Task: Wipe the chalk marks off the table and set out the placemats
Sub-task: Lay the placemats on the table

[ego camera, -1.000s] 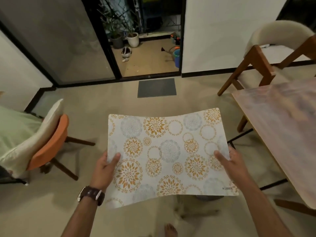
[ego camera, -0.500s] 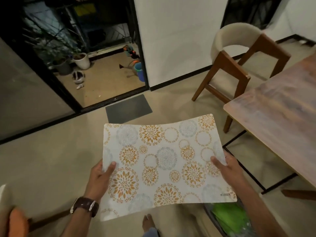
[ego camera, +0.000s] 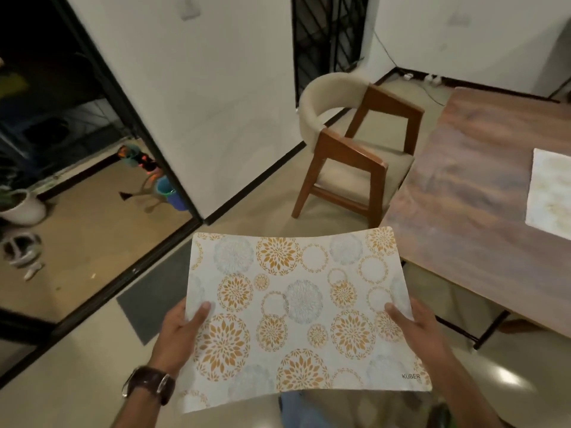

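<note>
Now both hands hold the flowery placemat (ego camera: pixel 296 307) flat in the air: left hand (ego camera: pixel 180 330) & right hand (ego camera: pixel 415 324) each pinch a short side. Its long side runs left-right, and the desk (ego camera: pixel 463 211) w/ another mat (ego camera: pixel 550 193) is off to the right, nearer the right hand.

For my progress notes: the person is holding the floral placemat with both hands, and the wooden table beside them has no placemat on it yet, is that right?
Not quite. The head view shows one placemat already lying on the table: the pale placemat on the table sits at its right side, cut by the frame edge. The rest stands: the left hand and right hand both hold the floral placemat.
</note>
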